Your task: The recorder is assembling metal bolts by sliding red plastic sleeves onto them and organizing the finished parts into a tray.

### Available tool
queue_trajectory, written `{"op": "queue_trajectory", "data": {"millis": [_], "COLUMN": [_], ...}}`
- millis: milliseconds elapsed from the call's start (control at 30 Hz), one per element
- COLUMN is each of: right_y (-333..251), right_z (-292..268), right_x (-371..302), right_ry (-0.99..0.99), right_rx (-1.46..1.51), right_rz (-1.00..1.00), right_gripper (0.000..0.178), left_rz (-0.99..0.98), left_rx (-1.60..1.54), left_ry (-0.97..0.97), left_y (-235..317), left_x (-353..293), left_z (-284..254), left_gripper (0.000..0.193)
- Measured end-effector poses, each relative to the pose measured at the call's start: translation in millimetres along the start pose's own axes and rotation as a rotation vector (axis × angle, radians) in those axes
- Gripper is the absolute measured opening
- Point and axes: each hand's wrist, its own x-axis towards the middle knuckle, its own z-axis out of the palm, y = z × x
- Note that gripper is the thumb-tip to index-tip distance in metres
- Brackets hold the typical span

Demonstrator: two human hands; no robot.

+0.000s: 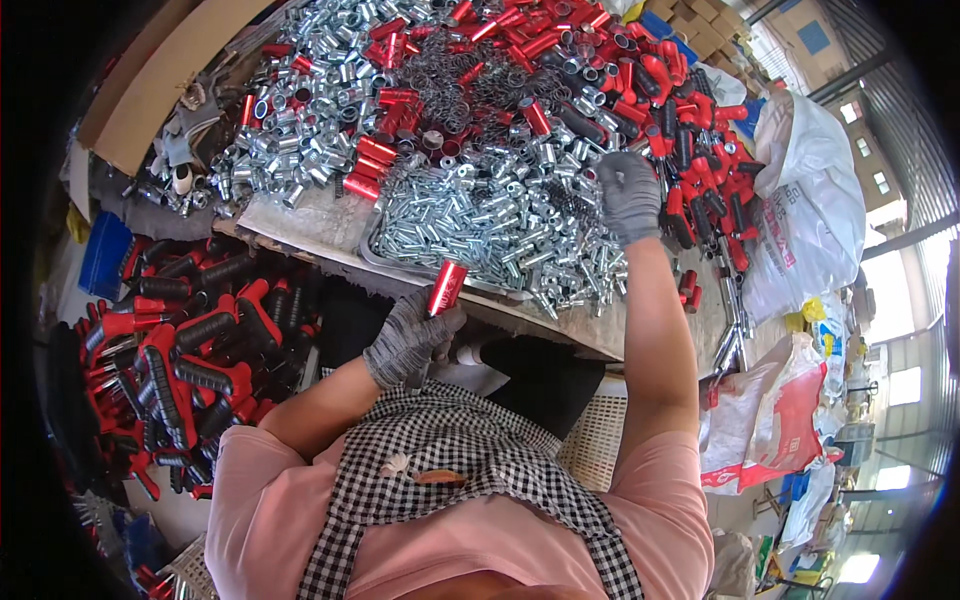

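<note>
My left hand [412,338], in a grey knit glove, is closed around a shiny red metal sleeve [447,287], held upright and slightly tilted near the table's front edge. My right hand [630,197], gloved the same way, reaches over the right side of the parts heap. Its fingers are curled; whatever they hold is hidden. Just left of it lie small dark springs [570,203] and silver metal collars [540,160]. A shallow metal tray [385,262] in front of me bears a mound of small silver pins [435,215].
Red sleeves [375,155] and larger coil springs [440,85] are piled farther back. Red-and-black handles [690,190] lie at the right beside a white sack [805,190]. Many red-and-black handled tools [175,370] fill the lower left. A cardboard piece [165,85] stands at the far left.
</note>
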Motion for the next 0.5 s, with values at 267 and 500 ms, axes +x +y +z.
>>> {"op": "queue_trajectory", "data": {"millis": [267, 500], "right_y": [-112, -118], "right_z": [-40, 58], "right_x": [-132, -262], "right_ry": [-0.416, -0.932], "right_rx": [0.340, 0.051], "right_rz": [0.019, -0.027], "right_gripper": [0.012, 0.047], "left_rz": [0.019, -0.037], "left_rx": [-0.032, -0.133], "left_ry": [0.101, 0.085], "left_y": [6, 4], "left_x": [-7, -3], "left_z": [-10, -4], "left_gripper": [0.033, 0.028]}}
